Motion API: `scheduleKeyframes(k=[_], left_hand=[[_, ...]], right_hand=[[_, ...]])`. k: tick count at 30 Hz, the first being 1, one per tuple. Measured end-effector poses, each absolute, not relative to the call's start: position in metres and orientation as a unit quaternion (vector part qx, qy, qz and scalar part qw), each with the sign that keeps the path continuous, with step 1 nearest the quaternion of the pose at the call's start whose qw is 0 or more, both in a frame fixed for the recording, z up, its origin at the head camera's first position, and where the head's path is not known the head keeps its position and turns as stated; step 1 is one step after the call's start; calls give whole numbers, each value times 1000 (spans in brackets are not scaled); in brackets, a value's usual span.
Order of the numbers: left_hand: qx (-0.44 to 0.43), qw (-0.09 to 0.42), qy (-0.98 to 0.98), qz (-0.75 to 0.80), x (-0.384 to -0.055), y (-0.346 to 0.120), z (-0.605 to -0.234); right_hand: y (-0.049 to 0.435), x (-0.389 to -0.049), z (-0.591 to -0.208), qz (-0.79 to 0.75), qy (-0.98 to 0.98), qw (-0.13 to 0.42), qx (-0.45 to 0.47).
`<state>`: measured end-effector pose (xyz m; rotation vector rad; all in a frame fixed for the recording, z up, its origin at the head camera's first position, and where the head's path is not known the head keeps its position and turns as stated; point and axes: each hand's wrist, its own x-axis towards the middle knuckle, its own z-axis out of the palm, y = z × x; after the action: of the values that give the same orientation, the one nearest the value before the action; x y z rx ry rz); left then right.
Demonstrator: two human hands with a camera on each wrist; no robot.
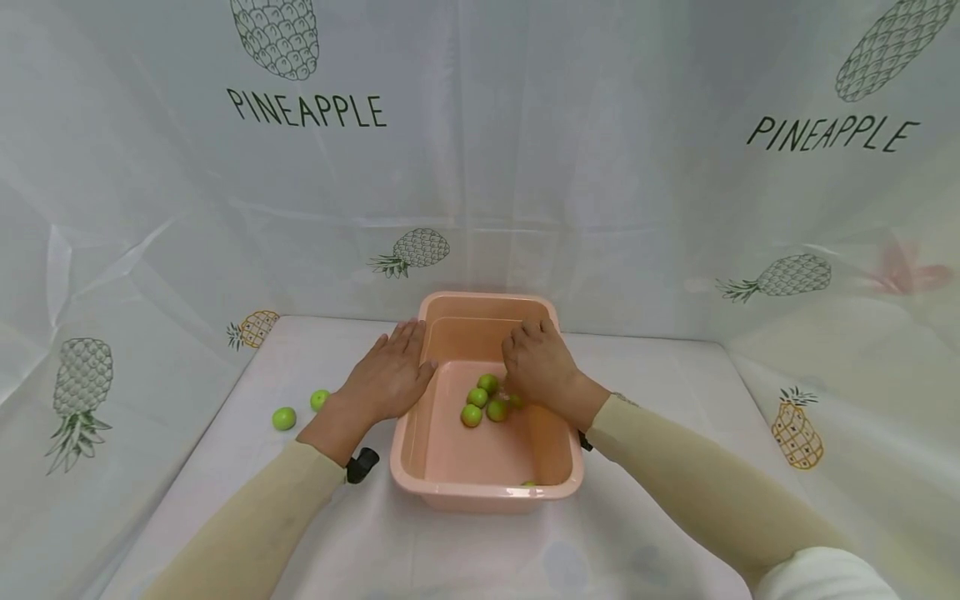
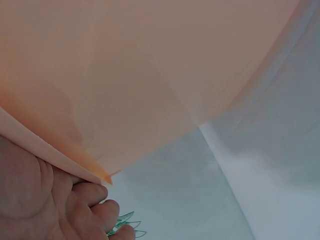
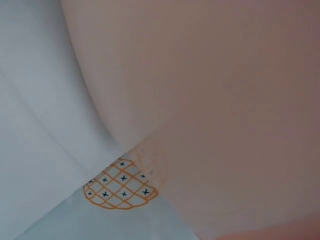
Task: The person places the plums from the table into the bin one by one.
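Left hand: the left hand (image 1: 387, 375) lies on the left rim of the basin (image 1: 487, 491); from the head its fingers look straight, and the thumb points inward. From the left wrist, its palm and fingers show beside the basin's edge.
Right hand: the right hand (image 1: 542, 362) is at the right side of the basin, bent with the back upward; the fingertips are hidden, so I cannot tell whether it holds the rim, a fruit or nothing.
Between the hands: they are apart, one at each side of the basin.
Fruits: the fruits (image 1: 477, 397) are small, round and green, rather smooth; the nearest of the group has an orange tint. One close to the right hand is blurred.
Outer pair: the outer pair (image 1: 283, 418) of fruits, brighter green, rests on the table (image 1: 652, 367), left of the basin, near the left forearm.
Surface: the table has a whitish cover, with faint round marks toward the person.
Room: a pale, creased curtain (image 1: 510, 167) surrounds the table, printed with pineapples (image 1: 422, 248) and the word PINEAPPLE (image 1: 306, 108).
Basin: it is peach-pink, rectangular with rounded corners, standing upright.
Inside the basin: a loose group of fruits in the middle; another fruit (image 1: 529, 483) is partly hidden behind the near rim.
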<state>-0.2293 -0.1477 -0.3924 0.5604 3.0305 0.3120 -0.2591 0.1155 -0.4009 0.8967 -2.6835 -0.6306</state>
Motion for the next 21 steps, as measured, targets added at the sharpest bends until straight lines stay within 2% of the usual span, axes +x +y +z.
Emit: scheduleKeyframes(k=[12,16,21], left_hand=[[187,19,977,105,-230,-148,-394],[185,23,976,108,-230,-148,-395],[186,27,977,105,-230,-150,-396]], right_hand=[[137,-248,-397,-60,-927,255,268],[146,-239,-396,14,-941,245,232],[152,-220,-394,101,-959,182,194]])
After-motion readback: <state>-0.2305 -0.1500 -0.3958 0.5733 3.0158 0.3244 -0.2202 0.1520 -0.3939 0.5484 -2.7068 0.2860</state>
